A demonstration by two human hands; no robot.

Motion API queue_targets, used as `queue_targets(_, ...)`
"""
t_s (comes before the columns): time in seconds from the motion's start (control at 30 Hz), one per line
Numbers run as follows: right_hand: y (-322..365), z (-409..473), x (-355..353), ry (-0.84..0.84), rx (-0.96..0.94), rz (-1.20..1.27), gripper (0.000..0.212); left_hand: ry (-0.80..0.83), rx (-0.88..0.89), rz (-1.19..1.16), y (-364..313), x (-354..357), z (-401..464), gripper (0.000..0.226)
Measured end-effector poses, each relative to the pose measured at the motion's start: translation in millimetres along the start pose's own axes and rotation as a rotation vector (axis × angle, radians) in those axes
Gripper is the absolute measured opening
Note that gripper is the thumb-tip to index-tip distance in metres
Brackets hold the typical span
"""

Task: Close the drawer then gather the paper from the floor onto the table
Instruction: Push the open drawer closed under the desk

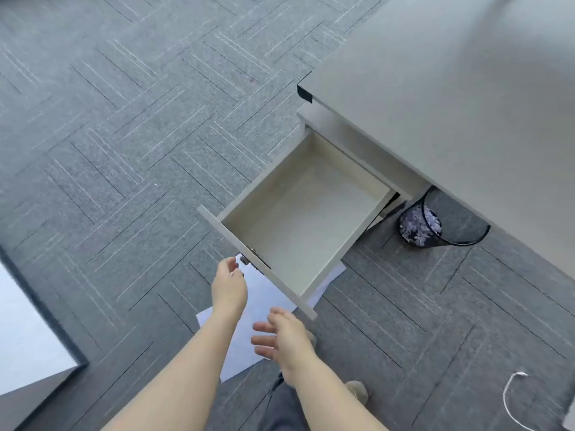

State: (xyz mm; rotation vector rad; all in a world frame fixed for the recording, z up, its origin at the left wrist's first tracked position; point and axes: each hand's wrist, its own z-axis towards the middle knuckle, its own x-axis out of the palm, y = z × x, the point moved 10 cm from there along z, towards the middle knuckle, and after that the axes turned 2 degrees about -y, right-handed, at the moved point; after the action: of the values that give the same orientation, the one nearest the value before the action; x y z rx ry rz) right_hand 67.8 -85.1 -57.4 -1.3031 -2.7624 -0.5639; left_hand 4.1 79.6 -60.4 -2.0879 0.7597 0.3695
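While the drawer (pixel 298 219) stands pulled far out from the cabinet under the grey surface (pixel 451 88), its inside shows bare, centre of frame. Drawer front runs diagonally from centre-left down to lower centre, with a small lock or handle fitting (pixel 249 260) on its outer face. Left hand (pixel 228 286) sits just below-left of that fitting, fingers loosely curled and parted, gripping nothing; fingertips near the drawer front, contact not clear. Right hand (pixel 281 335) is lower, below the drawer's near corner, fingers spread, released, holding nothing. White paper sheets (pixel 249 309) lie on the carpet floor (pixel 124 135) directly beneath both hands and partly under the drawer; one sheet edge pokes out right of the drawer's lower side. Hands are above the paper, not touching it as far as can be seen. Black mesh wastebasket (pixel 423 225) with shredded bits inside stands under the surface edge, right of the drawer. White cable (pixel 510 396) curls on the floor at lower right. Shoe (pixel 357 391) and dark trouser leg (pixel 286 405) at bottom centre. Pale panel (pixel 25 331) at lower left edge, unclear what it is.
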Motion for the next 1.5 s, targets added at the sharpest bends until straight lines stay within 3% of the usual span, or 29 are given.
queue_targets(0.17, -16, 25, -1, -0.045, 0.085, 0.141, 0.048, 0.114, -0.144, -0.149, 26, 24, 18, 0.045)
queue_targets(0.5, -4, 52, -20, -0.157, 0.025, 0.333, 0.035, 0.071, -0.018, -0.182, 11, 42, 37, 0.031)
queue_targets(0.8, 59, 70, -62, -0.234, -0.064, 0.369, 0.020, 0.087, 0.059, -0.111, -40, 88, 56, 0.024)
queue_targets(1.5, 202, 112, -147, -0.336, -0.260, 0.369, 0.018, 0.010, 0.275, 0.073, -171, 183, 85, 0.025)
